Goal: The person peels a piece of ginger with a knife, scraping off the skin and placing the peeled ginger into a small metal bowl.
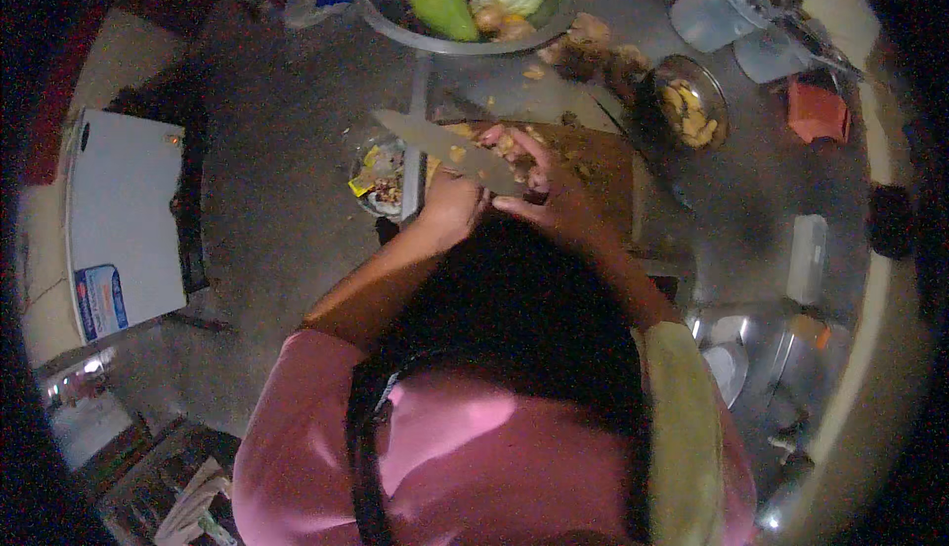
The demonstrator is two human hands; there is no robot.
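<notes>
A wide-bladed kitchen knife [445,149] lies slantwise over a wooden cutting board [608,168], its tip to the upper left and bits of food stuck to the blade. My left hand [456,201] is curled against the blade's lower edge. My right hand [552,190] is at the blade's wide end, fingers and thumb apart around chopped pinkish and yellowish pieces [511,142]. The handle is hidden, and which hand grips it cannot be told. Left of the board, a clear bowl [356,190] contains scraps and a yellow wrapper.
Beyond the board stands a metal basin [445,48] with green and pale vegetables. To the right are a glass bowl [719,101] of yellowish pieces, clear containers [708,16], an orange-red object [815,112] and a metal sink [764,316]. A white appliance [126,212] stands at left.
</notes>
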